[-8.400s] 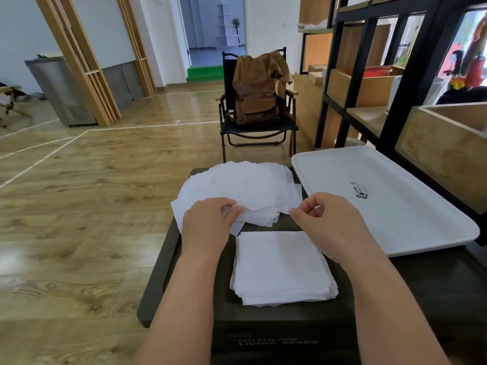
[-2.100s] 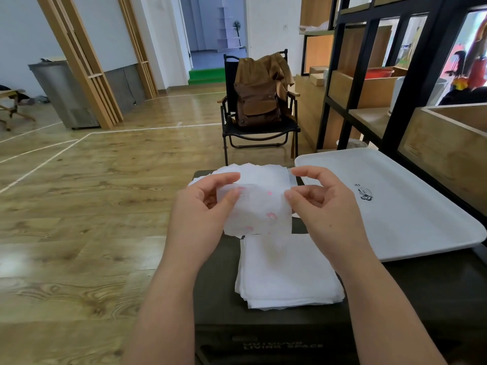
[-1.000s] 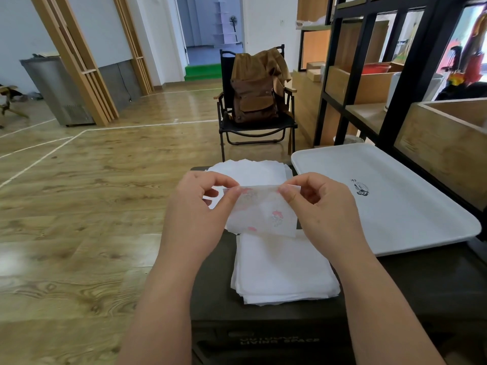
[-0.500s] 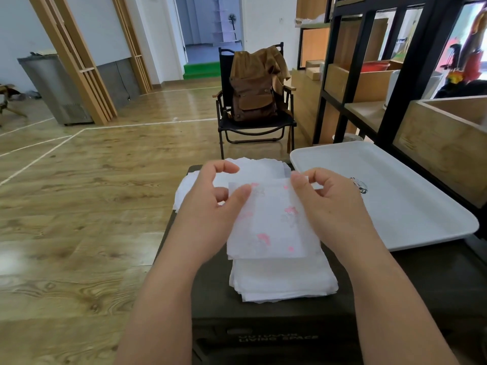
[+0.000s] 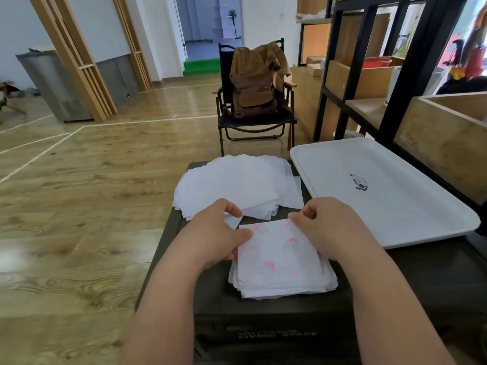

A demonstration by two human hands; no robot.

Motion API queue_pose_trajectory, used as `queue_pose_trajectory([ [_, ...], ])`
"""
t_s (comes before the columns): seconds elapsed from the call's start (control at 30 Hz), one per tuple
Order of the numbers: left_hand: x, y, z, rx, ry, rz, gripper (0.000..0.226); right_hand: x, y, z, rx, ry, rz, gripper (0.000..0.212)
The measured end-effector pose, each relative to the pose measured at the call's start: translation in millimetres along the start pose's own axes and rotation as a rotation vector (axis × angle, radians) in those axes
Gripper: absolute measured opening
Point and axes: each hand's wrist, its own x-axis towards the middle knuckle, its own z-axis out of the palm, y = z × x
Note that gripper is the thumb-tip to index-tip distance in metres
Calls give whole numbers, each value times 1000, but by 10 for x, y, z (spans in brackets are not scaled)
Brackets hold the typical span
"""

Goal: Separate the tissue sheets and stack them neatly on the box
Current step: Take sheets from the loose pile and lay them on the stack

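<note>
A thin tissue sheet with pink prints (image 5: pixel 276 251) lies on top of the neat square stack (image 5: pixel 287 287) on the dark box (image 5: pixel 263 320). My left hand (image 5: pixel 213 235) pinches the sheet's left edge with thumb and fingers. My right hand (image 5: pixel 332 227) holds its right upper corner, fingers curled onto the sheet. Behind them a loose, fanned pile of white tissue sheets (image 5: pixel 237 183) covers the far end of the box.
A large white tray (image 5: pixel 382 191) lies to the right, partly on the box, beside a black shelf with wooden crates (image 5: pixel 445 133). A folding chair with a brown backpack (image 5: pixel 254 93) stands beyond the box. Wooden floor spreads to the left.
Both hands lifted one printed sheet off the loose pile, held it up, then brought it down and toward me. It now rests on the neat stack.
</note>
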Motion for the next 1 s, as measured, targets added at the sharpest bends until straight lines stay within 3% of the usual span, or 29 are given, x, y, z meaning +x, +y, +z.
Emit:
queue_pose_trajectory([
  [0.1,8,-9,-1,28,71,-40,22,-4,4,11,-12,11,8,33],
  [0.23,161,-50,-21,198,543,104,22,-11,20,-16,48,150,22,26],
  [0.27,214,-60,-16,193,595,173,24,-8,18,-24,66,184,16,24],
  [0.37,393,-143,55,273,463,290,53,8,21,-23,122,214,-23,19],
  [0.47,487,-236,131,344,325,258,64,13,23,-9,165,194,-52,18],
  [0.77,475,-265,140,357,499,403,27,15,29,-5,196,184,-76,16],
  [0.9,345,-136,83,178,568,425,45,14,7,-25,217,168,-117,14],
  [1.0,185,9,9,-243,559,373,51,3,-26,-34,301,87,-166,11],
])
